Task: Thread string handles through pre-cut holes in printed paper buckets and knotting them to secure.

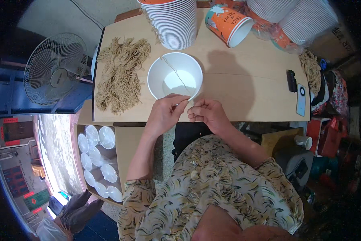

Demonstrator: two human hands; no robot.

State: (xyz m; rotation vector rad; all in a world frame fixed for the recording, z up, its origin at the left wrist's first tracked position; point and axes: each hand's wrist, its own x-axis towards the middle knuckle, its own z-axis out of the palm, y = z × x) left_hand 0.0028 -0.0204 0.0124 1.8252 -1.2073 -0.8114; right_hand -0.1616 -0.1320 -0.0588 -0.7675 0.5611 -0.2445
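electric fan [55,70], orange paper cup [228,25], white smartphone [301,99], clear lids [97,160]

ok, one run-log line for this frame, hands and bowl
left hand: pinching cord at bowl rim | right hand: fingers bunched beside rim | white paper bowl: upright, cord across it | cord bundle: left of bowl

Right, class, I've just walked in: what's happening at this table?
A person works with both hands at the near rim of a white paper bowl. The left hand and right hand pinch a thin tan cord that runs across the bowl's mouth. A bundle of similar cords lies to the left; a stack of bowls stands behind.
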